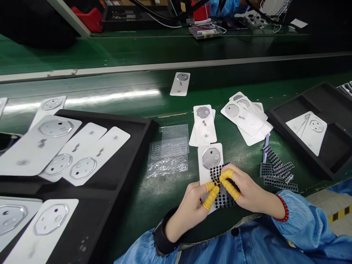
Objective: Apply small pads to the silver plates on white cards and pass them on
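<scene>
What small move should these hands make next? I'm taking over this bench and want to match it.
I'd probably square the black dotted sheet on the white card before letting go. The left hand and right hand pinch it over the card's lower part, below the octagonal metal plate, and it seems to sit slightly skewed.
</scene>
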Tool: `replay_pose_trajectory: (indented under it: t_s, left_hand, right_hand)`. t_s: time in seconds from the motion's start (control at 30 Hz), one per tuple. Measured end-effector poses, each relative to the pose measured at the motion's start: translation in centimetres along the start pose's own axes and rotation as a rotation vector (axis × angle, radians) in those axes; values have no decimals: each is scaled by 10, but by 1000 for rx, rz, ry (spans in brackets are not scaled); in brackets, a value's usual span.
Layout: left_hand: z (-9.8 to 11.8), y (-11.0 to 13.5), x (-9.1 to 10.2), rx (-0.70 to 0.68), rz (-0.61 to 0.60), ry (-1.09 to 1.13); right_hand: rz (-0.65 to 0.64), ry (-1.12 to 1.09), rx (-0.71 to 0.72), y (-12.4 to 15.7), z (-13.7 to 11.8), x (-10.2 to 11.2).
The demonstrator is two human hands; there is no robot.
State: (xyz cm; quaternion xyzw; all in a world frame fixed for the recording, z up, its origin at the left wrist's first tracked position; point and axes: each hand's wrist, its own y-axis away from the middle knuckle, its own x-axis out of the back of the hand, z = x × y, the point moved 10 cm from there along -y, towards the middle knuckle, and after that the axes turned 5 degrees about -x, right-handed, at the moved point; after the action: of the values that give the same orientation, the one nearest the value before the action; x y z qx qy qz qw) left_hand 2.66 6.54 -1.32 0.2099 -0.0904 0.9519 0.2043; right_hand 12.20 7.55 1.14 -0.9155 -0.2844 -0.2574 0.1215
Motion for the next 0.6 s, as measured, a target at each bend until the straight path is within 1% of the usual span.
replay_pose_trajectory:
  t_s: [0.1, 0.27, 0.33, 0.4, 0.43, 0.47, 0.5, 0.53, 0.57, 0.6]
  left_hand:
    - [1, 0, -1, -22, -27, -31]
    - [7, -3, -4, -28, -46, -55]
    - [10, -3, -2, -9, -47, -57]
    - [4, 2, 8, 73, -17, -52]
    - [-3, 8, 18, 147, 24, -45]
    - [-12, 17, 30, 232, 90, -34]
    - [-20, 30, 45, 313, 183, -26]
    - [-25, 44, 62, 371, 307, -26]
    - [-26, 60, 79, 399, 447, -40]
    - [-22, 75, 91, 406, 570, -62]
  right_hand:
    - [0, -60, -43, 1, 4, -2]
    - [102, -25, -37, 4, 7, 1]
    - [106, 33, -10, 6, 8, -2]
    - [64, 155, 76, 11, 4, -11]
    - [31, 233, 131, 15, 1, -16]
    - [0, 300, 179, 18, -1, -20]
    - [-23, 338, 206, 21, -1, -21]
    - [-33, 333, 206, 23, 1, -18]
    - [-34, 285, 178, 22, 4, -13]
    - [-19, 204, 132, 20, 7, -4]
